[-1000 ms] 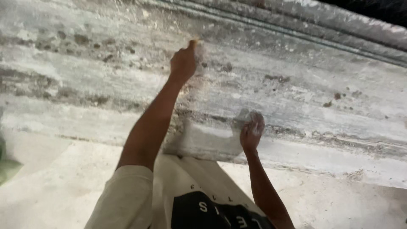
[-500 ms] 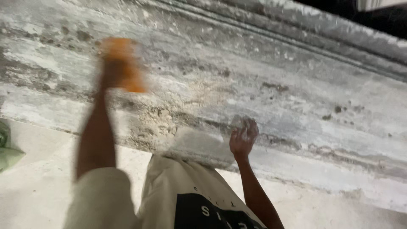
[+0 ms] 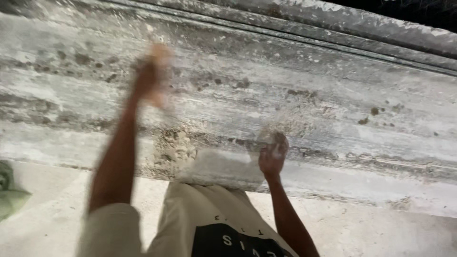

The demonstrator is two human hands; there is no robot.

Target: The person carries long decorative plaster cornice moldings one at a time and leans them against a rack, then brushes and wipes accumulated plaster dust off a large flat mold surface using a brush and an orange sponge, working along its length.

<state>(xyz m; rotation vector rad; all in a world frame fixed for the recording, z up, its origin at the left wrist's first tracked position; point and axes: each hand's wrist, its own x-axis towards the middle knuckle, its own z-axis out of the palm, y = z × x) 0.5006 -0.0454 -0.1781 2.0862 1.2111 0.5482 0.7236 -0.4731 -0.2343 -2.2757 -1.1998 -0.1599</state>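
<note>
My left hand (image 3: 151, 76) is raised against a grey, stained plaster surface (image 3: 333, 104) and is smeared by motion blur. A small orange pad (image 3: 159, 51) shows at its fingertips, and the hand seems closed on it. Lower and to the right, my right hand (image 3: 272, 154) rests on the same surface. Its fingers are dusted white, slightly apart, and hold nothing I can make out. A pale dusty patch (image 3: 219, 164) lies just left of that hand. Between my arms is my beige shirt (image 3: 200, 214) with its dark print.
Raised ridges (image 3: 304, 28) run along the top of the surface, with a dark gap (image 3: 428, 12) beyond them at top right. A pale dusty floor strip (image 3: 381, 228) lies below. A green cloth-like thing (image 3: 8, 192) sits at the left edge.
My left hand has swept along the surface: from the upper middle to the left, then back right and up. My right hand has stayed in place.
</note>
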